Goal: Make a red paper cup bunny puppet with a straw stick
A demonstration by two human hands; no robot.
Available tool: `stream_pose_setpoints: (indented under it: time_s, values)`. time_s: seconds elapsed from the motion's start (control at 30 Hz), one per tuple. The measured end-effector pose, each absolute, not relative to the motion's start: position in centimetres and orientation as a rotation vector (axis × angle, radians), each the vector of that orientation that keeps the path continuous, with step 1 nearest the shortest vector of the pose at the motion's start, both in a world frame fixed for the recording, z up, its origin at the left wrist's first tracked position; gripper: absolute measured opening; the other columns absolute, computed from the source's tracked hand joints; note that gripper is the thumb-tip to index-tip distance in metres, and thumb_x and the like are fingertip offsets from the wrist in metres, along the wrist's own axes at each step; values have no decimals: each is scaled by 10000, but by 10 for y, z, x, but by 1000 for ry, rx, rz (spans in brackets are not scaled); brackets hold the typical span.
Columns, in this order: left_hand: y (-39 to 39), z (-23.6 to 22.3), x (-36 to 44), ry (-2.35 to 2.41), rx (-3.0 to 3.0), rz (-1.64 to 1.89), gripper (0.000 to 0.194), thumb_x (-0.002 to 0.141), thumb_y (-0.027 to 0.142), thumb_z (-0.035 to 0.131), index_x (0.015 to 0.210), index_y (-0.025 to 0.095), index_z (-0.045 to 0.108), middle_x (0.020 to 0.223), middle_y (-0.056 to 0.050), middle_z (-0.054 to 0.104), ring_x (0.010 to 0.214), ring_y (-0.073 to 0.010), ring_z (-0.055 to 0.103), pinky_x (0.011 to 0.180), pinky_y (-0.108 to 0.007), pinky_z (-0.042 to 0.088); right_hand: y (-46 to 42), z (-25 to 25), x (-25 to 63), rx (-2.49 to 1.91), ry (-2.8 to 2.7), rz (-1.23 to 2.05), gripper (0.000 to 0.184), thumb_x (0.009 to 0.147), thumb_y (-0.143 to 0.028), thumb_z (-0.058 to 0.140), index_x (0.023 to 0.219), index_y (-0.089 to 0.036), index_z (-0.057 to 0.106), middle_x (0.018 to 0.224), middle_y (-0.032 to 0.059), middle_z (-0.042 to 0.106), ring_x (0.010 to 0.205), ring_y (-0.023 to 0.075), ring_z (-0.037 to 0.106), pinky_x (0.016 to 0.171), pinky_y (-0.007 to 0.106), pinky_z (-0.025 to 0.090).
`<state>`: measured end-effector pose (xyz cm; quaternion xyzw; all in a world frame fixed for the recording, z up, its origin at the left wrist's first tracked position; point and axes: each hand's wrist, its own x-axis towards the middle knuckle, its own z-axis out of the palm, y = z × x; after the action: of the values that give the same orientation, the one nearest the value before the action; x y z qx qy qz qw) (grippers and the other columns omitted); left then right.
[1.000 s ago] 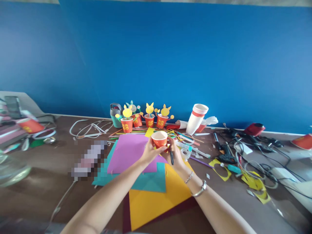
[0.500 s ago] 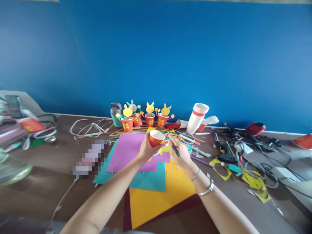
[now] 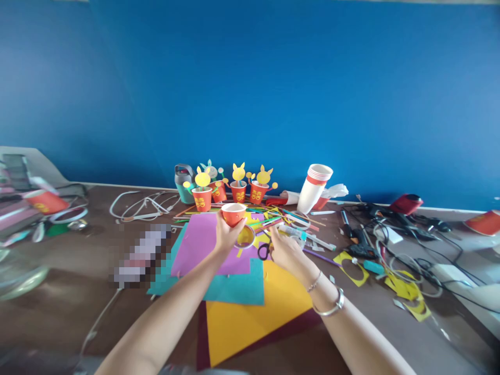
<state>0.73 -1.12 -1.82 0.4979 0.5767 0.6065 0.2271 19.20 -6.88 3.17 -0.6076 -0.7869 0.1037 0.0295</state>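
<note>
The left hand [image 3: 225, 234] now holds the red cup [image 3: 233, 214] farther toward the desk's [image 3: 89, 245] left edge, near the purple sheet's [image 3: 203, 245] far edge, uncovering a ring [image 3: 253, 240]. The right hand [image 3: 287, 252], touching the cup a second ago, is apart from it, a black loop [image 3: 259, 252] showing on its cup side.

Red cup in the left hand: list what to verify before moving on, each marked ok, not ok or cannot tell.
1. Red cup held by the left hand: ok.
2. Cup's mouth facing up: ok, its pale inside shows.
3. Black handle loop gripped by the right hand: cannot tell; it shows beside the hand.
4. Coloured sticks tidied: not ok, they lie scattered beyond the hands.
5. Decorated cups at the back standing: ok.
6. White cup stack straight: not ok, it leans.
</note>
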Motion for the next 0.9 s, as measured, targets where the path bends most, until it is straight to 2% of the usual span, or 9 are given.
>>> stream_pose_setpoints:
  time_s: [0.13,0.27,0.33,0.4,0.5,0.57,0.63,0.73,0.9]
  values:
    - [-9,-21,6,1534,1406,1698,541,634,401,788,1035,217,475,1014,-72,649,906,-245,661,776,-381,522,-69,16,192,-1761,-2543,405,641,795,-13,462,1428,-9,359,1187,222,680,1104,289,649,852,340,471]
    - [-13,-20,10,1490,1421,1697,529,638,379,789,1035,219,479,1035,-72,653,928,-241,664,812,-387,525,-64,21,194,-1817,-2464,362,431,848,-109,496,1273,-68,553,1197,189,683,1145,271,625,917,327,453]
    - [-17,-18,13,1470,1419,1663,537,645,361,788,1055,211,476,1034,-77,656,923,-242,667,810,-390,529,-57,31,203,-1930,-2373,299,300,866,-146,500,1123,-121,653,1142,166,708,1113,276,640,898,333,458]
    - [-21,-17,15,1429,1425,1606,553,661,359,789,1087,200,473,1032,-82,661,919,-244,671,795,-387,534,-45,40,218,-2052,-2260,255,270,896,-164,464,1011,-162,708,1068,148,734,1041,270,673,841,327,473]
    - [-24,-16,17,1358,1450,1569,565,687,354,783,1130,194,470,1070,-87,664,958,-247,673,819,-384,535,-23,47,247,-2215,-2058,142,322,894,-135,446,1043,-178,727,1070,154,738,1023,273,682,798,323,477]
    - [-24,-18,18,1343,1473,1581,574,690,347,779,1146,197,466,1094,-87,662,983,-248,670,842,-382,533,-8,46,263,-2267,-1981,90,340,911,-139,425,985,-172,756,1029,168,745,998,288,691,767,331,479]
    - [-22,-20,18,1347,1487,1589,583,683,355,782,1147,200,466,1104,-87,661,991,-246,670,851,-379,532,5,43,273,-2284,-1951,69,309,889,-125,468,919,-160,774,988,176,749,948,282,703,724,314,474]
    - [-20,-22,17,1345,1489,1586,587,674,373,787,1139,200,474,1090,-86,664,979,-239,674,850,-375,532,16,38,278,-2240,-1962,50,275,885,-125,510,928,-147,781,954,170,747,895,248,707,686,296,450]
    - [-19,-23,14,1328,1473,1588,575,676,373,787,1133,198,485,1069,-79,666,957,-230,674,828,-364,532,21,38,279,-2139,-2025,56,236,879,-115,538,890,-108,774,893,164,730,850,227,708,667,319,420]
